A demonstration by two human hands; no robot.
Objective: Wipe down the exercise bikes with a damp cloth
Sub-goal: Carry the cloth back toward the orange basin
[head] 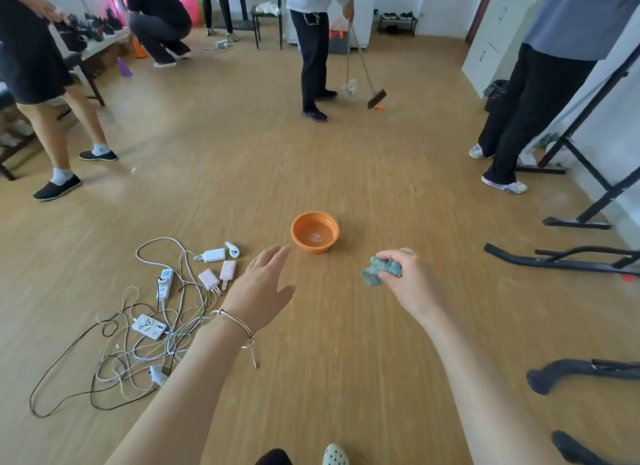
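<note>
Both arms reach forward over the wooden floor (242, 159). The left hand (259, 289) is spread, its fingers straight and a little apart, palm down, and it holds nothing. It hangs in the air just beside the orange bowl (311, 249), on the bowl's left. A thin bracelet (235, 321) is on this wrist. The right hand (410, 281) has its fingers curled round a blue-green cloth (375, 274), which is crumpled into a small bunch and sticks out on the left of the fist. The cloth is in the air, near the bowl and to its right, not touching it. The bowl stands on the floor and has some clear water in it. To the left on the floor lies a tangle of white and black cables (114, 364) with several white chargers (214, 255) among them. At the right edge a black padded bar (571, 369) comes into view, and beyond it a black metal frame (554, 262) lies on the floor; I cannot tell what machine they belong to. Farther in the room a person (313, 49) holds a broom (376, 98) against the floor
</note>
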